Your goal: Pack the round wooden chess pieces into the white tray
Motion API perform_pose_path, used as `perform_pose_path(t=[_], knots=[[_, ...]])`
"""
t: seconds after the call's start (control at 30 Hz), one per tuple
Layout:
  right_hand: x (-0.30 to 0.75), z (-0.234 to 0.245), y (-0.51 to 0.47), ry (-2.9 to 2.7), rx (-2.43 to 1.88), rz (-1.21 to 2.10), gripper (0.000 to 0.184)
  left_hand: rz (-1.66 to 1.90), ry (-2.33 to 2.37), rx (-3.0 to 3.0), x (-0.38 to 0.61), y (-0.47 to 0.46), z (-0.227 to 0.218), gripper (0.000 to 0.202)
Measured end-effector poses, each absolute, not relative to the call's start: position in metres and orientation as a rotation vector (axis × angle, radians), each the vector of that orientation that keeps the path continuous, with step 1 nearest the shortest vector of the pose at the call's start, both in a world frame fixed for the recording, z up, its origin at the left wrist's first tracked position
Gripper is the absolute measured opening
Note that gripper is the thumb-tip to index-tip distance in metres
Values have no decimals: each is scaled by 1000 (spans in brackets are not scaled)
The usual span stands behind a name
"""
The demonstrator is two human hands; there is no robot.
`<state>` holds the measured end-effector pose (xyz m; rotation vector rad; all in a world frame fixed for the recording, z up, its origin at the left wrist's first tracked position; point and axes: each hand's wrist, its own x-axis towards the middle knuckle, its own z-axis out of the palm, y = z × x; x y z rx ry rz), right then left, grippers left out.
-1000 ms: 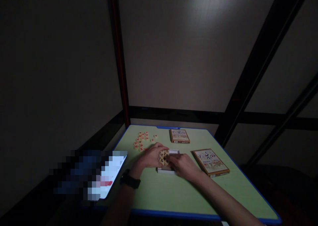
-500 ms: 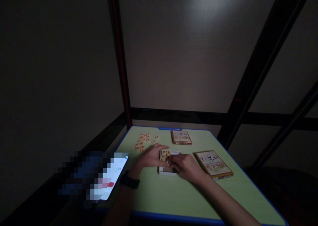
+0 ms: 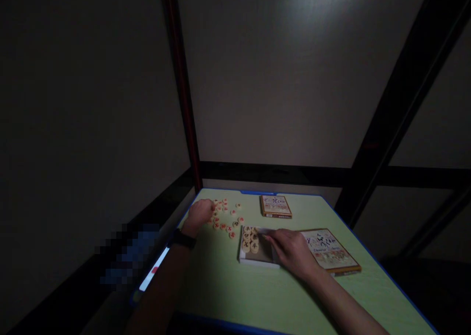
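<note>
A shallow white-edged box tray (image 3: 259,263) lies at the middle of the table, with rows of round Chinese chess pieces (image 3: 250,239) along its left side. My right hand (image 3: 290,249) reaches over the tray's right part, thumb and fingers pinched together at the inside of the tray; what is between the fingertips is too dark and small to make out. My left hand (image 3: 200,213), a dark band on its wrist, is curled at the left edge of the loose red-marked pieces (image 3: 222,225). Its fingertips are mostly hidden behind the hand.
A printed Chinese chess box (image 3: 275,205) lies at the back of the green table (image 3: 235,296). Another box (image 3: 329,249) sits at the right, beside my right hand. A lit tablet screen (image 3: 154,270) is at the left edge, partly behind my left forearm. Walls stand behind.
My left hand has left the tray and moved left and away to the loose pieces. My right hand has shifted right, uncovering pieces in the tray. The camera view has shifted slightly.
</note>
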<state>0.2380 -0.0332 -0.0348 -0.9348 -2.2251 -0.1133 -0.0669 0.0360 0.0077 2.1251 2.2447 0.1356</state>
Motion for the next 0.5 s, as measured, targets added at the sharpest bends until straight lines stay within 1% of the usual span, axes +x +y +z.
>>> perform_pose_path(t=[0.1,0.17,0.33,0.5], knots=[[238,-34,-35,-2225,-905,-105,42,-52,2123,2255,-66,42,8,36],[238,-34,-35,-2235,-906,-96,40,-110,2091,2290,-63,45,9,36],[238,-34,-37,-2256,-903,-112,39,-153,2075,2307,-59,53,10,31],[237,-34,-38,-2243,-883,-131,39,-124,2036,2349,-58,57,7,24]])
